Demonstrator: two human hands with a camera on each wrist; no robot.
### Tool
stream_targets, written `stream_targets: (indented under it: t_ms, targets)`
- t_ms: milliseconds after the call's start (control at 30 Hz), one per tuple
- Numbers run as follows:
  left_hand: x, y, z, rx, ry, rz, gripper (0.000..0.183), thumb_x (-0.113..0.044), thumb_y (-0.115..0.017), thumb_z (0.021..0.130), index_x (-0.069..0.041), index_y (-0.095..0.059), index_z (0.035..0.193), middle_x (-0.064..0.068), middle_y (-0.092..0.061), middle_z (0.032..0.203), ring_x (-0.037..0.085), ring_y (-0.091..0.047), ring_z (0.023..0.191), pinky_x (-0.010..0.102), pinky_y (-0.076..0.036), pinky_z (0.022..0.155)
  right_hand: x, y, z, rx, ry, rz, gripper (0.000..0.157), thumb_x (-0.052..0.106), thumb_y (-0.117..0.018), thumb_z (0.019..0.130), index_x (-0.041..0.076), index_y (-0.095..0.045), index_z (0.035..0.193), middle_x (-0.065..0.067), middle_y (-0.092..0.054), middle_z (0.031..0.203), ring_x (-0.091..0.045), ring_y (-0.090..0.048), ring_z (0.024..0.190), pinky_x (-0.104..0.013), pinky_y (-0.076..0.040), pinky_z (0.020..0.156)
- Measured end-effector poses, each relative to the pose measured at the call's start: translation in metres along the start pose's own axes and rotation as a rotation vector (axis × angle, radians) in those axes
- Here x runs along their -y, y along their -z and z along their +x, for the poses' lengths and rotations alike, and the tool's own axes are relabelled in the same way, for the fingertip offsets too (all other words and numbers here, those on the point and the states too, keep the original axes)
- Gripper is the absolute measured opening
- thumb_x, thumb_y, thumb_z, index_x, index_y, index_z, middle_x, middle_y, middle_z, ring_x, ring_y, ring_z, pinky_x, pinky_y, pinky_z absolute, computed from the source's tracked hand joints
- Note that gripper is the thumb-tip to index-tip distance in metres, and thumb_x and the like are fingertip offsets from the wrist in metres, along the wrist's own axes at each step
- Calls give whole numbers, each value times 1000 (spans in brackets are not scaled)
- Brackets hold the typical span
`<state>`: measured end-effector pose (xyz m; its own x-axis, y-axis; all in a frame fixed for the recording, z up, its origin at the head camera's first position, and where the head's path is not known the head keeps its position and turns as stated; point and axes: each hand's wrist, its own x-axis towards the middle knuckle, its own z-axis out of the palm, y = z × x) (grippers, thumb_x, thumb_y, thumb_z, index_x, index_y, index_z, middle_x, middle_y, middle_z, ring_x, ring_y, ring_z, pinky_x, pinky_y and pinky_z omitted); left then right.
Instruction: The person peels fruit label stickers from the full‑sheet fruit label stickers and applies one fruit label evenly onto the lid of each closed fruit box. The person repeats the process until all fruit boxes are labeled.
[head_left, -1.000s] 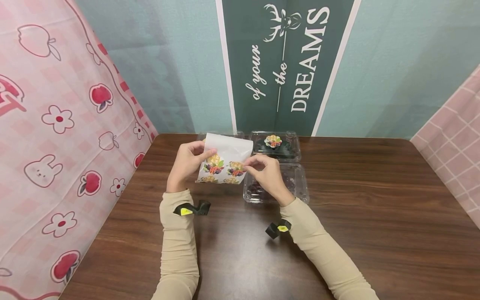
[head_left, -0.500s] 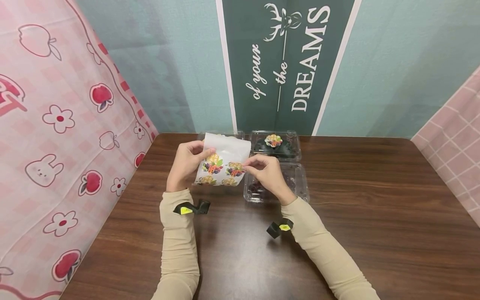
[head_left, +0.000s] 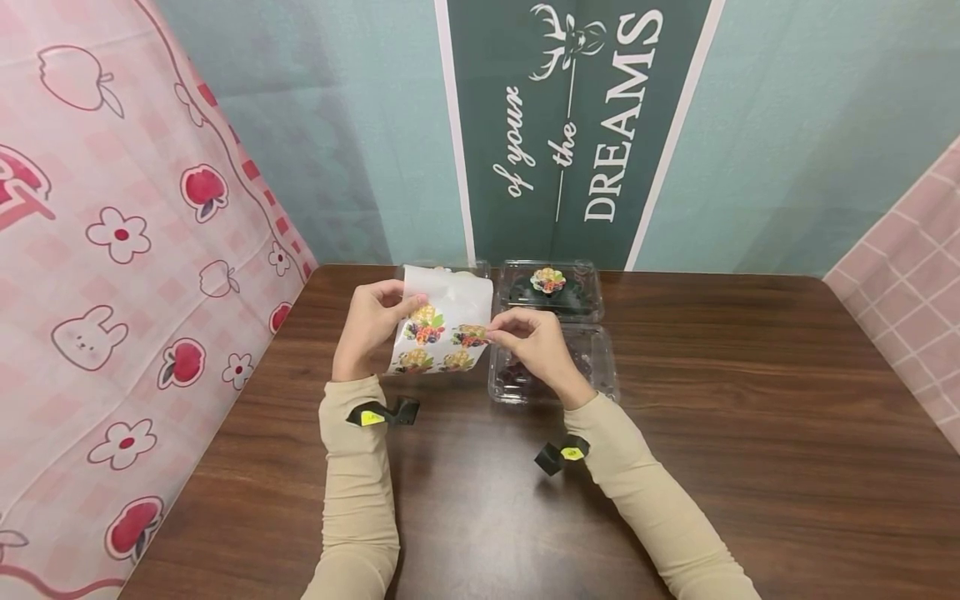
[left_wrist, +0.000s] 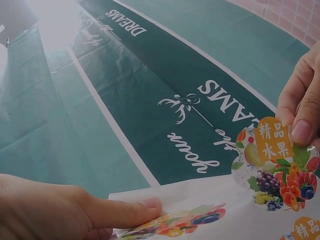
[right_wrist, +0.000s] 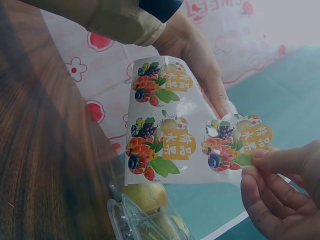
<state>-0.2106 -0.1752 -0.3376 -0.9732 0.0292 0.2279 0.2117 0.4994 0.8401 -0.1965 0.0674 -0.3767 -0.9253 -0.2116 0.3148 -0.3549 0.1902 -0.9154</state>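
Note:
My left hand (head_left: 369, 325) holds a white sticker sheet (head_left: 454, 289) above the table, thumb on its face and fingers behind. Printed fruit stickers sit in rows on the sheet. At its right edge, my right hand (head_left: 536, 343) pinches a fruit sticker (right_wrist: 227, 145) between thumb and forefinger. That sticker stands partly lifted off the backing in the right wrist view; whether its far side still clings, I cannot tell. Below and behind the right hand lies a clear plastic box (head_left: 512, 390) with dark contents.
Behind that box stands another clear box (head_left: 588, 302) with dark green contents and a fruit sticker (head_left: 547, 281) on its lid. A third clear box (right_wrist: 145, 200), holding yellowish fruit, is mostly hidden by the sheet. The brown wooden table (head_left: 712, 417) ends at a curtain (head_left: 375, 167).
The sheet has shifted slightly left and its lower edge has tilted into fuller view. The pinched sticker stands further from the backing; the right hand stays nearly in place.

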Motion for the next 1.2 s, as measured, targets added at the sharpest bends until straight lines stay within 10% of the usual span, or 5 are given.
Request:
stream_targets:
  t_ms: [333,900,1200]
  targets:
    - [5,2,0,-53,49,-12,24,-21,-73,86,1,-72,96,-10,-61,71,0,-49,62,17,-42,62,0,4,1,-5,6,29,9,-2,-71,82,-10,-68,86,-32,-70,87,5,-61,62,-15,-50,59]
    - [15,20,-5,127,34,215,21,-15,-64,92,2,-69,103,16,-68,88,6,-52,69,19,-44,65,-1,16,4,-45,15,73,11,-3,-70,83,-13,-66,87,-37,-67,89,3,-62,63,-21,-55,64]
    - [-4,33,-19,80,124,528,38,-12,-54,90,2,-60,125,25,-69,109,37,-63,94,56,-47,90,0,18,5,-50,0,73,11,-3,-70,83,-12,-67,87,-35,-67,88,2,-61,62,-17,-51,60]
